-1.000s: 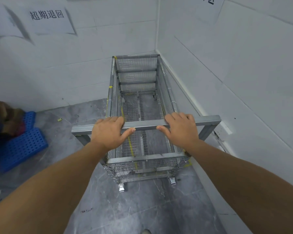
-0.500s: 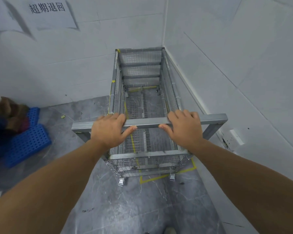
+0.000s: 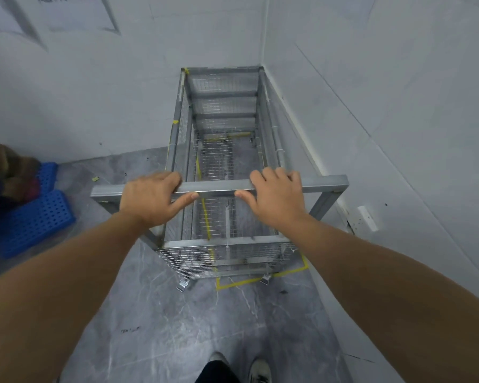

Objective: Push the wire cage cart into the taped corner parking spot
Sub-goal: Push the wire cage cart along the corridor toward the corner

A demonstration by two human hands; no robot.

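The wire cage cart (image 3: 224,111) is a tall grey metal mesh frame on small castors, standing lengthwise in the corner of two white walls. Its far end is close against the back wall. My left hand (image 3: 150,200) and my right hand (image 3: 277,197) both grip the cart's flat push bar (image 3: 216,187), thumbs under it. Yellow floor tape (image 3: 249,281) marks the parking spot; its near line shows just in front of the cart's near castors, and more tape shows through the mesh floor.
Blue perforated plastic crates (image 3: 36,217) with brown cardboard scraps on them lie on the floor at the left. A white wall socket (image 3: 367,218) sits low on the right wall beside the push bar. My shoes (image 3: 257,369) stand on grey marble tiles behind the cart.
The cart has rolled forward into the corner. The yellow tape line, hidden under the cart's near end a second ago, now lies exposed in front of the near castors. Both hands stayed on the bar.
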